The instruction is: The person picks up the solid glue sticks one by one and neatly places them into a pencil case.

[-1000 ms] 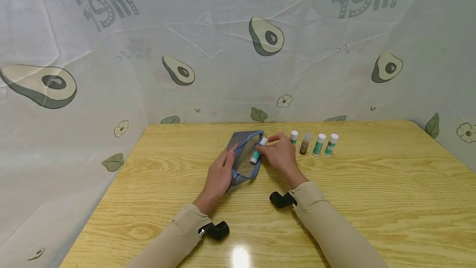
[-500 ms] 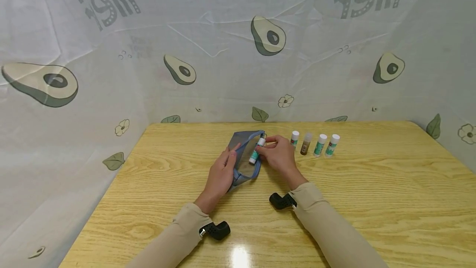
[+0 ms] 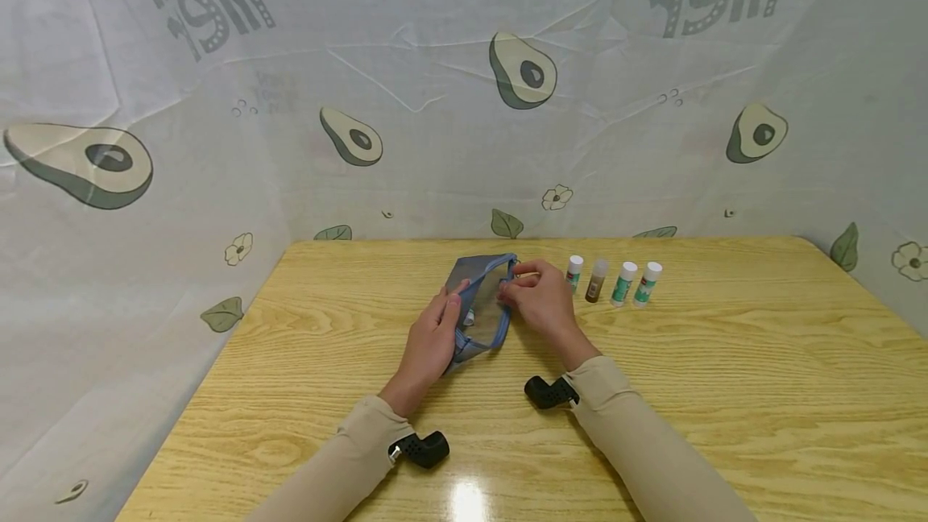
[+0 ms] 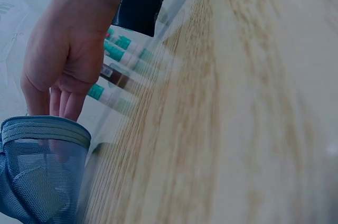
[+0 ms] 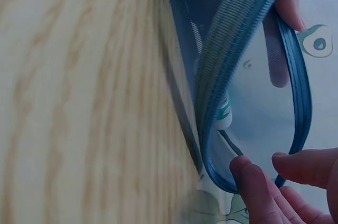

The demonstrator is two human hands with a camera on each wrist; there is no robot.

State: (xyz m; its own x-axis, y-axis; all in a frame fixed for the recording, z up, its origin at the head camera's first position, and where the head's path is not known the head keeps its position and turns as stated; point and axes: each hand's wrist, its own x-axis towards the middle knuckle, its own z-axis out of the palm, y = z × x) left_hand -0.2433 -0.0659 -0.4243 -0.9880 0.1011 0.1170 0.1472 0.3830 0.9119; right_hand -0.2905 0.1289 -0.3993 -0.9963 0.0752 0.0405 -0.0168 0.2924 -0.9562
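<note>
A blue-grey mesh zipper pouch (image 3: pixel 474 264) stands with its mouth spread towards the right. Its left side is gripped by my left hand (image 3: pixel 430 338), thumb on the near face. At the right end of the mouth, my right hand (image 3: pixel 547 304) has its thumb and fingertips curled at the zipper rim, some fingers outside it. Inside the pouch, the white end of a glue stick (image 5: pixel 225 113) shows in the right wrist view; the mesh and rim hide the rest. Left wrist view: the right fingers (image 4: pixel 68 102) reach down behind the pouch's zipper edge (image 4: pixel 47 129).
Right of the pouch, several tubes stand in a row: a green-and-white glue stick (image 3: pixel 574 268), a brown tube with a clear cap (image 3: pixel 596 284), and two more glue sticks. The wood-grain table (image 3: pixel 725 377) ends at a printed cloth backdrop (image 3: pixel 420 200).
The glue stick that my right fingers pinched over the pouch mouth has been let go and now lies inside. The left hand keeps its grip on the pouch.
</note>
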